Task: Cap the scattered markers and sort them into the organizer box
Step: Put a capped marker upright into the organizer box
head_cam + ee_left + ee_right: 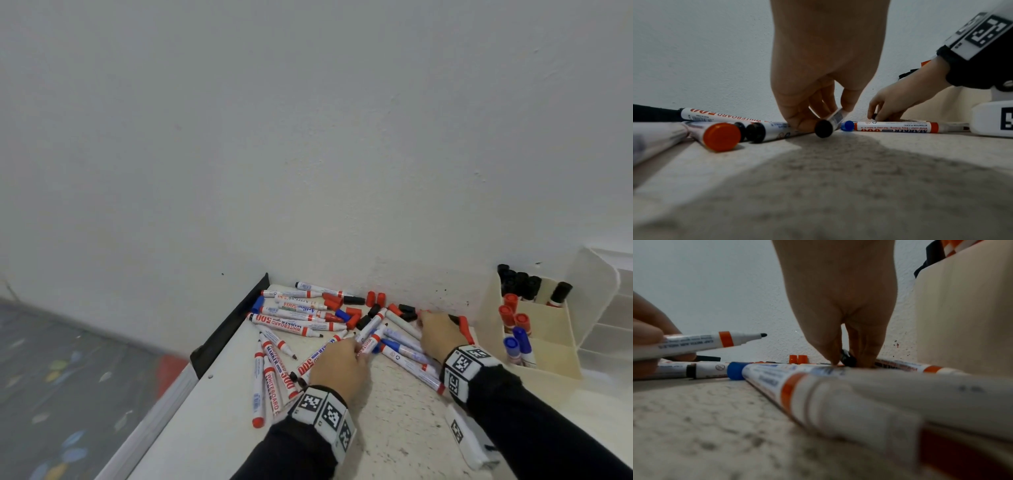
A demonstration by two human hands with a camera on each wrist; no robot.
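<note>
Markers (301, 329) lie scattered across the table's (212, 421) far end against the wall, loose caps among them, and the organizer box (534, 342) waits at the right, part filled. Your left hand (337, 368) pinches an uncapped black-tipped marker (715, 341), tip pointing right. Your right hand (436, 334) has fingertips down around a black cap (847, 359) near the wall. Lift that cap clear, turn its open end towards the tip, line both up, then push until it seats. Black caps stand in the box's far compartment, so it belongs there.
</note>
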